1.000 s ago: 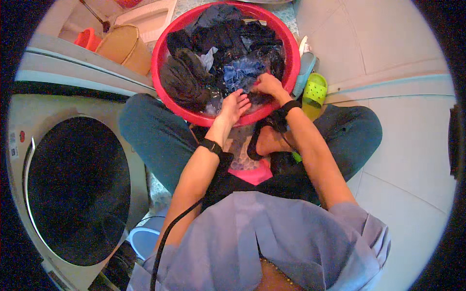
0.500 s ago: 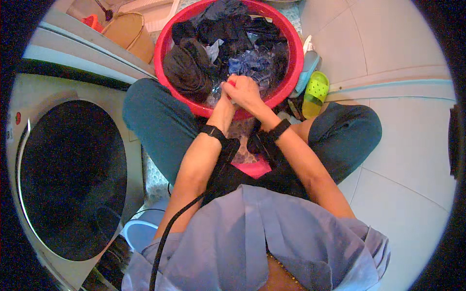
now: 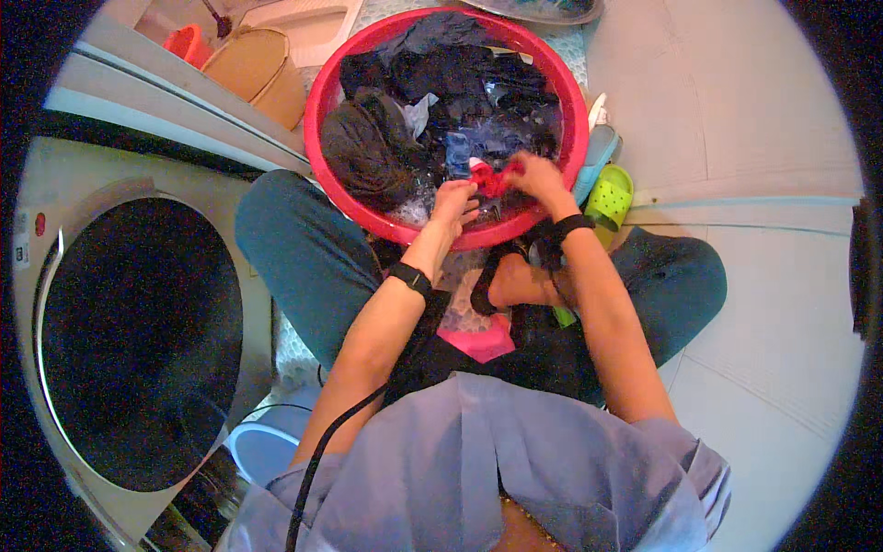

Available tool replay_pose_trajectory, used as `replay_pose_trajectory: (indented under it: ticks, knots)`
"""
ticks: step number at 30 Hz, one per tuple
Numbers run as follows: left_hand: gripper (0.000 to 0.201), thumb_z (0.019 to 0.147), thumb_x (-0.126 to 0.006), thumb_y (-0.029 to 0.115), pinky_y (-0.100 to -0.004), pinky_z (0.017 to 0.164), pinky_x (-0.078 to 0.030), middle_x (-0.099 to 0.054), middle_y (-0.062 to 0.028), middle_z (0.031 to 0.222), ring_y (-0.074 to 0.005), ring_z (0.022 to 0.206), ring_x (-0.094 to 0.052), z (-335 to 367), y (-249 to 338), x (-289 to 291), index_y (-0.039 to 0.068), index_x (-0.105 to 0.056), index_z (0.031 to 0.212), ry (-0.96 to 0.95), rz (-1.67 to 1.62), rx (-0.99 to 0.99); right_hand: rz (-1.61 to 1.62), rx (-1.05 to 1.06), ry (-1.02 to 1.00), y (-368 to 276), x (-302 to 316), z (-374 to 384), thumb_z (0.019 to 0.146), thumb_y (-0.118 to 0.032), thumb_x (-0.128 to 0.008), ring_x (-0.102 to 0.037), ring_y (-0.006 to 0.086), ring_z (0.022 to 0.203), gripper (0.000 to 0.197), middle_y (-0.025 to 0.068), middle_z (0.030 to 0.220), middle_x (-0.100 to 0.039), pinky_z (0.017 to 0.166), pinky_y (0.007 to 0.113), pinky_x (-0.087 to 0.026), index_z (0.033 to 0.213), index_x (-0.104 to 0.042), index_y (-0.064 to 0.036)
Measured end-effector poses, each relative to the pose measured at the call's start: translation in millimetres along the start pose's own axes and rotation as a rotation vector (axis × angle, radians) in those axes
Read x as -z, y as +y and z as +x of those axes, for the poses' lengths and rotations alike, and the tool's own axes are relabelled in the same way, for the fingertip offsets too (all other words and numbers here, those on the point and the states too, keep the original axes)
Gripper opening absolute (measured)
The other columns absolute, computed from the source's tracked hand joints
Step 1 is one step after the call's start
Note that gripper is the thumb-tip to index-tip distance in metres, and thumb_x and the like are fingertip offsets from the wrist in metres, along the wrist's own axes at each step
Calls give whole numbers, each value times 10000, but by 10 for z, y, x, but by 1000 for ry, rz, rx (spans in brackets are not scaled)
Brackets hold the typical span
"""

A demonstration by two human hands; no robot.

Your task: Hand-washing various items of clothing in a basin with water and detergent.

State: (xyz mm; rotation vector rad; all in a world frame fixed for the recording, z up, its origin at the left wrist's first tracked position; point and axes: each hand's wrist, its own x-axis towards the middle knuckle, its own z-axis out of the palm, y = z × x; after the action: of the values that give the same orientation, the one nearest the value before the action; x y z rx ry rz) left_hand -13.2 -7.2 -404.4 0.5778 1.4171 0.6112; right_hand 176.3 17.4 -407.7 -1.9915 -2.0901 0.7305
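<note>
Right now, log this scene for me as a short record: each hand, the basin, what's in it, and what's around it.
left hand: touching the left end of a small red cloth; how firm its grip is, I cannot tell
right hand: grip closed on the cloth's right end, slightly blurred
basin: red basin, round, between the knees
contents: dark clothes, a blue cloth
right of basin: blue shoe, yellow-green clog
left of basin: tan bucket
</note>
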Motion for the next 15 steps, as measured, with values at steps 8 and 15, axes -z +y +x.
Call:
replay_pose_trajectory:
  ticks: [8,15]
  knots:
    - [688,788,-561,216,-480,806,-437,-294,-87,1282,-340,1047,-390,146,-118,-67,199,-165,1350,-158,-239,201,-270,6,-317,123,-1004,199,674,-265,-602,-570,356,915,380,138,997,-601,802,418,-463,994,-585,-60]
    - [571,765,-581,399,-499,772,-450,-311,-121,1246,-311,995,-412,77,-138,-32,106,-360,1201,-103,-311,202,24,-31,-337,-234,-243,121,629,-327,-670,-610,253,726,363,141,791,-627,663,345,-479,805,-628,-12]
